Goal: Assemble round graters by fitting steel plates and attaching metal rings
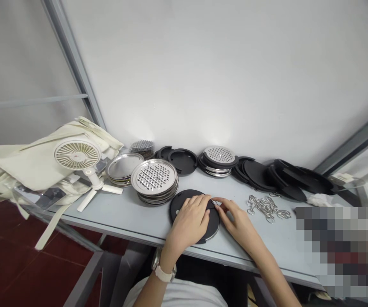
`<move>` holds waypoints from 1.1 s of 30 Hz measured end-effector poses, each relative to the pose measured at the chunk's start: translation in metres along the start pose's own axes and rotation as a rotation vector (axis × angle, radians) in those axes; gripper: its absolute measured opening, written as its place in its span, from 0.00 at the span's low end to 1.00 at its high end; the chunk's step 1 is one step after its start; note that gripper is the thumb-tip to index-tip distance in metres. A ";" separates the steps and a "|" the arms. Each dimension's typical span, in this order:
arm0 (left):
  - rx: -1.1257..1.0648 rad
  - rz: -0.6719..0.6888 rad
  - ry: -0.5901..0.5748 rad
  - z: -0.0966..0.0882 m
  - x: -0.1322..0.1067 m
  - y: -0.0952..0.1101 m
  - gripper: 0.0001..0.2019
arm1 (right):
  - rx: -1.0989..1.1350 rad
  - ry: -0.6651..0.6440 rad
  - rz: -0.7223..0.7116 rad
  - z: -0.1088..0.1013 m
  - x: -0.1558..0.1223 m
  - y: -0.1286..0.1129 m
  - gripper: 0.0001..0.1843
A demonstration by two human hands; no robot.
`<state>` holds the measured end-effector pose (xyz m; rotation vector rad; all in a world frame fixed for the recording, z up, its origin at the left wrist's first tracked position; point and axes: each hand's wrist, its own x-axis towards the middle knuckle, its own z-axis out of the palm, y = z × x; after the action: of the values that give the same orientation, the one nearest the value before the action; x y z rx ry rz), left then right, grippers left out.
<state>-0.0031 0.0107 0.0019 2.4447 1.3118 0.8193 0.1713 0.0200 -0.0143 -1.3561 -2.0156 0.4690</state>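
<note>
A round black disc (pixel 179 205) with a metal rim lies flat on the grey table (pixel 113 213), and my left hand (pixel 188 222) is pressed on it, fingers across the top. My right hand (pixel 239 222) comes in from the right, its thumb and forefinger pinched at the disc's upper part on a tiny silver piece (pixel 214 202). That piece is too small to identify. A loose pile of metal clips or links (pixel 267 208) lies just right of my right hand. Most of the disc is hidden under my hands.
Along the wall stand stacks of perforated metal discs (pixel 154 179), plain metal plates (pixel 123 168) and black discs (pixel 257 175). A white fan (pixel 77 154) rests on a cream cloth bag (pixel 36 166) at left. A pixelated patch covers the lower right.
</note>
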 end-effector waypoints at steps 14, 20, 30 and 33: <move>0.002 -0.008 -0.007 -0.001 0.000 0.000 0.18 | -0.010 0.019 -0.002 0.001 0.000 0.002 0.16; -0.003 -0.010 -0.005 -0.001 0.000 0.000 0.18 | 0.000 0.021 0.011 0.001 0.000 0.002 0.16; -0.005 -0.011 -0.013 -0.001 0.000 0.000 0.18 | 0.001 0.018 0.010 0.001 -0.001 0.002 0.16; -0.004 -0.005 -0.012 0.000 0.000 0.000 0.18 | 0.004 0.019 0.005 0.002 -0.001 0.002 0.16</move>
<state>-0.0032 0.0108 0.0021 2.4387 1.3105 0.8043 0.1719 0.0202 -0.0172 -1.3589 -1.9954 0.4606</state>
